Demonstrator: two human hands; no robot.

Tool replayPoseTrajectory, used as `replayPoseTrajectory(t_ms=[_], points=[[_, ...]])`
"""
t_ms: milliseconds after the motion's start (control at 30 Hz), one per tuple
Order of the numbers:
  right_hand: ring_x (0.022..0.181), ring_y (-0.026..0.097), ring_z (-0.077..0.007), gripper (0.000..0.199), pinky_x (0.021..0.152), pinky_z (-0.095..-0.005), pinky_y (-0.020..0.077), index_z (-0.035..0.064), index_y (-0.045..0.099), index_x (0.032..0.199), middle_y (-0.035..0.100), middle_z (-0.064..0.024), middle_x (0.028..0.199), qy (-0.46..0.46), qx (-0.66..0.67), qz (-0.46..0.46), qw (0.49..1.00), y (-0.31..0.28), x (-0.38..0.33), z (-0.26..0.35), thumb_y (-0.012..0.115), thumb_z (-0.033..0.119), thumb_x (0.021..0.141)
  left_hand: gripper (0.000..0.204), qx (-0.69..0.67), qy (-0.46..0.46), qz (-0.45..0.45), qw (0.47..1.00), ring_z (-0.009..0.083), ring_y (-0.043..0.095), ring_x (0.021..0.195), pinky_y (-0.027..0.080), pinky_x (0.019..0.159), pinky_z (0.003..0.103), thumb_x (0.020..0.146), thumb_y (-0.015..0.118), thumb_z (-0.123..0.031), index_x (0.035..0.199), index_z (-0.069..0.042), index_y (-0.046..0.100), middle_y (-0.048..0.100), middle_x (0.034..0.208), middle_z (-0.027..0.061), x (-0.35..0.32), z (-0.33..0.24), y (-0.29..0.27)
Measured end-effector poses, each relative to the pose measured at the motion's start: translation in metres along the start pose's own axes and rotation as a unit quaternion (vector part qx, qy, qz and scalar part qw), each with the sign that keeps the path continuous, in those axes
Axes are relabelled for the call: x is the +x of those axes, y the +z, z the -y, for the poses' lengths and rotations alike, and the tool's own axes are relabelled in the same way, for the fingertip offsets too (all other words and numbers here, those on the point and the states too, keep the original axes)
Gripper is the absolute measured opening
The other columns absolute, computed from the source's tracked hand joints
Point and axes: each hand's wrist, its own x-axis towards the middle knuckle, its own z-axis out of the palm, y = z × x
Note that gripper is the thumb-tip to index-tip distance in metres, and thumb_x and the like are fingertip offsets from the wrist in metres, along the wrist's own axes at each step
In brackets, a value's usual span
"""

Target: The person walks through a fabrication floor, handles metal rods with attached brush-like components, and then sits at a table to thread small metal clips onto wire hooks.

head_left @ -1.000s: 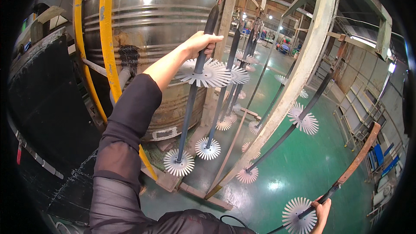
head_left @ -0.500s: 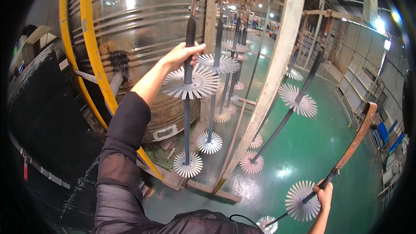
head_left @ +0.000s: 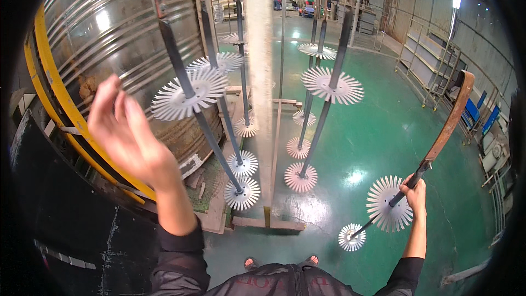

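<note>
My right hand (head_left: 415,196) is closed round a dark rod (head_left: 419,176) that bears a large slotted metal disc (head_left: 378,204) and a smaller slotted disc (head_left: 352,237) at its lower end. A rusty flat hook (head_left: 452,111) tops this rod, which leans away from me to the right. My left hand (head_left: 131,137) is raised with nothing in it, its blurred fingers apart. Beyond it, apart from the fingers, a similar rod (head_left: 208,138) hangs with a large disc (head_left: 192,94) midway and a smaller disc (head_left: 242,193) at the bottom.
More disc-bearing rods (head_left: 323,123) hang to the right of a pale upright post (head_left: 257,104). A big ribbed metal tank (head_left: 126,33) with yellow rails (head_left: 63,85) stands at the left. A wooden base beam (head_left: 268,223) lies on the green floor. A wheeled rack (head_left: 430,55) stands far right.
My left hand has let go of the hanging rod and drawn away to the left. My right hand keeps its hold on the other rod. The view has swung to the right.
</note>
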Motion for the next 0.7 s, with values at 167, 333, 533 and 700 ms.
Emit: replayPoseTrajectory(t_ms=[167, 333, 533, 700], points=[[0.059, 0.055, -0.0149, 0.016, 0.055, -0.0297, 0.0431, 0.0023, 0.053, 0.07, 0.054, -0.0048, 0.061, -0.041, -0.035, -0.002, 0.999, -0.025, 0.036, -0.04, 0.065, 0.0, 0.06, 0.015, -0.082, -0.064, 0.286, 0.953, 0.0234, 0.057, 0.086, 0.042, 0.081, 0.032, 0.077, 0.053, -0.002, 0.092, 0.001, 0.056, 0.06, 0.087, 0.0126, -0.111, -0.095, 0.081], [0.056, 0.056, -0.0176, 0.015, 0.055, -0.031, 0.0431, 0.0022, 0.055, 0.072, 0.056, -0.0066, 0.06, -0.066, -0.026, 0.032, 0.997, -0.041, 0.07, -0.039, 0.065, 0.004, 0.062, 0.042, 0.078, -0.123, 0.315, 0.938, 0.0281, 0.06, 0.087, 0.045, 0.078, 0.036, 0.081, 0.057, -0.028, 0.108, 0.004, 0.051, 0.061, 0.092, 0.0199, -0.164, -0.006, 0.252], [0.055, 0.055, -0.0168, 0.012, 0.054, -0.0303, 0.0418, 0.0022, 0.054, 0.07, 0.055, -0.0067, 0.057, -0.034, -0.018, 0.05, 0.998, -0.054, 0.096, -0.073, 0.064, 0.006, 0.064, 0.053, 0.226, -0.226, 0.424, 0.848, 0.0416, 0.055, 0.093, 0.042, 0.082, 0.046, 0.082, 0.055, -0.035, 0.107, 0.009, 0.041, 0.056, 0.095, 0.0297, -0.161, 0.028, 0.354], [0.056, 0.056, -0.0165, 0.011, 0.054, -0.0302, 0.0422, 0.002, 0.054, 0.07, 0.057, -0.0066, 0.059, -0.024, 0.006, 0.051, 0.998, -0.047, 0.117, -0.095, 0.064, 0.004, 0.064, 0.046, 0.217, -0.206, 0.439, 0.847, 0.0436, 0.054, 0.093, 0.043, 0.081, 0.047, 0.083, 0.053, -0.029, 0.103, 0.009, 0.037, 0.055, 0.095, 0.0317, -0.168, 0.061, 0.386]])
